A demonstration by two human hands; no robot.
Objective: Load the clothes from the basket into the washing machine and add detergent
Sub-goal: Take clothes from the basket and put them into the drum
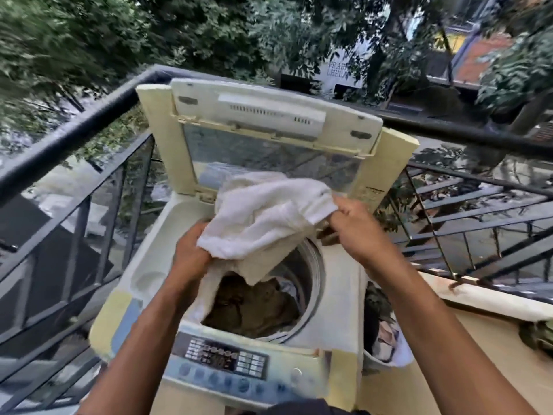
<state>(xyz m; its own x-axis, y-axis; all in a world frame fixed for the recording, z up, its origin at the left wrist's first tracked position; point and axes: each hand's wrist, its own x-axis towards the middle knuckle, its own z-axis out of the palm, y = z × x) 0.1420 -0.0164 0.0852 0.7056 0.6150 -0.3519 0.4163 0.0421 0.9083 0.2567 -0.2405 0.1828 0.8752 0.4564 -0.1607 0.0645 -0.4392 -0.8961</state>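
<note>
Left hand (191, 253) fingers under white towel (266, 217), unseen

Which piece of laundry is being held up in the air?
The white towel-like cloth, gripped by the left hand and right hand above the drum. The brown garment already lies inside.

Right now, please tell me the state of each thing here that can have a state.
Lid: open, raised upright at the back.
Drum: partly loaded, brown clothes inside.
Towel: white, held above the drum, not yet in.
Left hand: gripping the towel's lower edge.
Right hand: gripping the towel's right end.
Basket: to the right of the washer, some clothes in it.
Panel: blurred, display cannot be read.
</note>
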